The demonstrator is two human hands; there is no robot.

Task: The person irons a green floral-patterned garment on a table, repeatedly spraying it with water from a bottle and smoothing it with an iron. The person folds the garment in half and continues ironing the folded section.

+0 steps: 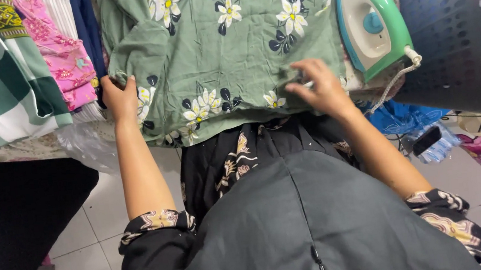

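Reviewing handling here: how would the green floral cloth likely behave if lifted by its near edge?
The green floral cloth probably flops and drapes: it already wrinkles under the left hand and right hand. It looks thin, so likely light.

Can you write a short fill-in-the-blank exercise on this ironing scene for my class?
1. Both hands rest on a green garment printed with white ____.
2. The iron lies to the ____ of that garment.
3. The left hand grips the garment's edge beside a folded ____ cloth.
4. The right hand presses near the garment's ____ edge.

Missing words: flowers; right; pink; lower
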